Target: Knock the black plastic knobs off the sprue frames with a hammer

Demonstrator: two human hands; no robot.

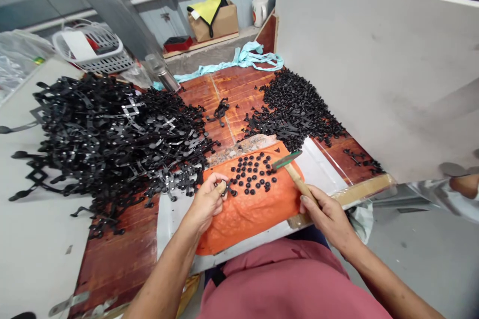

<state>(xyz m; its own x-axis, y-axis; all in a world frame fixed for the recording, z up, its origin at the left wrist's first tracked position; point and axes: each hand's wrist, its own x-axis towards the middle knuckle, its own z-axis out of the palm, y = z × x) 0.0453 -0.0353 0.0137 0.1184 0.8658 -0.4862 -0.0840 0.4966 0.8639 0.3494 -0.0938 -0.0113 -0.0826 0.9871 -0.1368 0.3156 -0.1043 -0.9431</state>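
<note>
My left hand (pixel 208 200) is closed, pinching a small black plastic part (pixel 223 187) at the left edge of an orange cloth (pixel 258 222). Wrapped around a wooden handle, my right hand (pixel 329 215) grips a hammer (pixel 299 182). Its narrow head, green and dark, hovers over or rests at the cloth's far right; I cannot tell which. Several small round black pieces (pixel 254 177) lie spread on the cloth between both hands. Under the cloth's far edge shows a rough stone slab (pixel 243 147).
A large tangled heap of black folding linkages (pixel 112 134) covers the left side. Small black pegs (pixel 295 104) are piled at the back right. A grey panel (pixel 374 60) walls off the right. A metal flask (pixel 164 74), light-blue cloth strip (pixel 245 57) and white basket (pixel 95 47) stand behind.
</note>
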